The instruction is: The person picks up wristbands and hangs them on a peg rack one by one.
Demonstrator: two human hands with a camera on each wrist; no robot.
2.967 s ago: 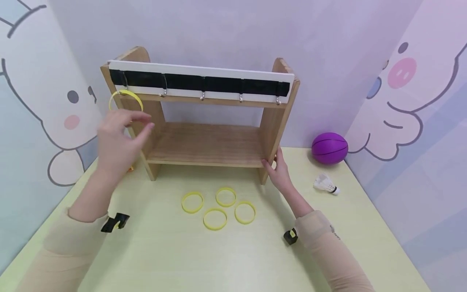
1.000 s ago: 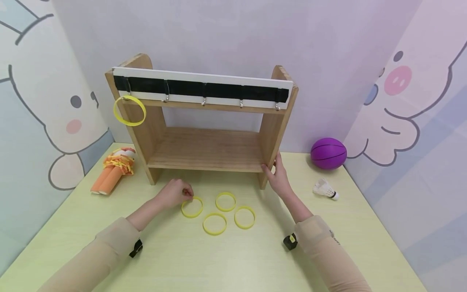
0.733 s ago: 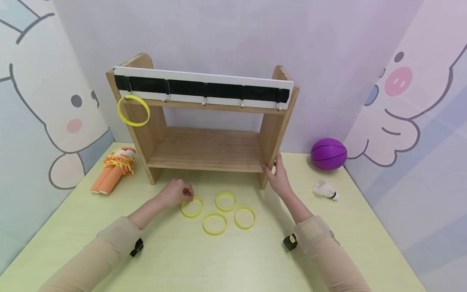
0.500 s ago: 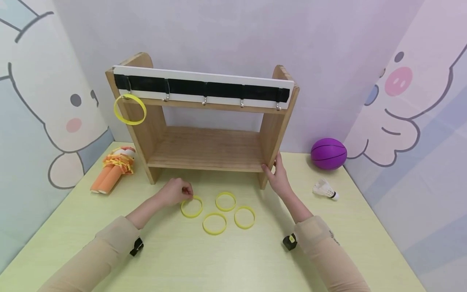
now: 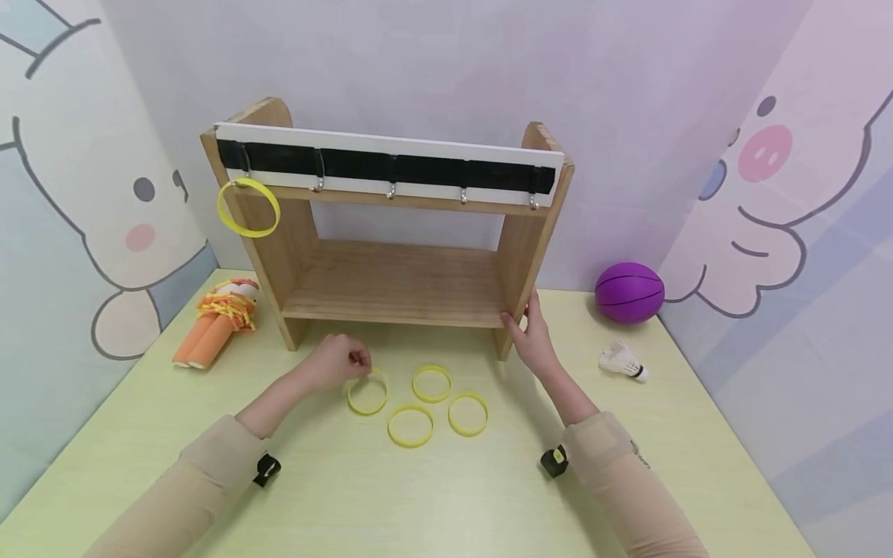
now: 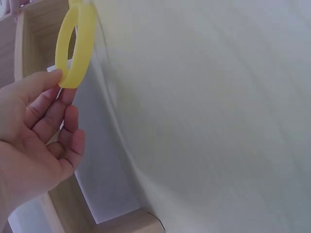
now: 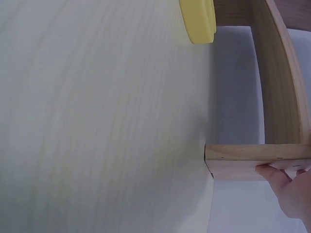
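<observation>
My left hand (image 5: 335,364) pinches the edge of a yellow ring (image 6: 86,43) between thumb and fingertips. In the head view, this ring stands at the left of the group on the table, its far edge slightly raised. My right hand (image 5: 533,339) grips the lower right side panel of a wooden shelf (image 5: 398,287), thumb at the front. Across the shelf's top runs a white board with a black strip (image 5: 356,165) and several metal hooks. From the leftmost hook hangs another yellow ring (image 5: 247,232). The right wrist view shows part of the panel and fingers.
Three more yellow rings lie in front of the shelf, the nearest being a ring (image 5: 410,445) at the middle. An orange doll (image 5: 215,324) lies on the left. To the right are a purple ball (image 5: 629,293) and a shuttlecock (image 5: 622,362).
Three seconds ago my left hand was up beside the hanging ring; it came down to the left ring on the table and has just lifted its edge slightly. My right hand stays put.
</observation>
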